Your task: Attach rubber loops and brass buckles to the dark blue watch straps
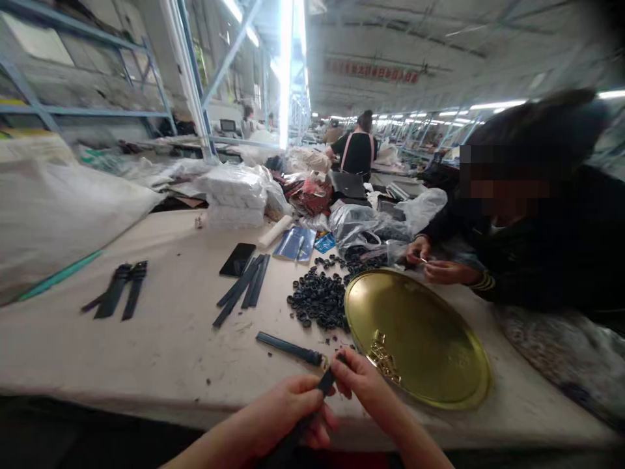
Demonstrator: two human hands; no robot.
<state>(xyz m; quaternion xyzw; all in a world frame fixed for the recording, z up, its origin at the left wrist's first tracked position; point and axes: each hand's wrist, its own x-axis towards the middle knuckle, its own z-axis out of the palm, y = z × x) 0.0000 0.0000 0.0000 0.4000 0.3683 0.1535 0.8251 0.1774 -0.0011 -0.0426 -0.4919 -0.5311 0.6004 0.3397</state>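
Note:
A dark leather strap [326,382] runs through both my hands at the table's front edge. My left hand [303,407] is closed round its lower length. The upper end is pinched by the fingers of my right hand [352,372], which hide its tip. Just beyond my fingers lies another dark strap [288,347] with a gold-coloured buckle [324,362] at its near end. To the right of my right hand, gold buckles [383,357] are heaped on a round brass-coloured tray [430,339]. A pile of small black loops [319,299] sits behind the lying strap.
Loose dark strips [254,281] lie beside a black phone [237,259]. Several buckled straps [124,290] are at the left. Plastic-wrapped bundles [237,195] stand at the back. Across the tray at right, a co-worker's hands [444,268] hold something small.

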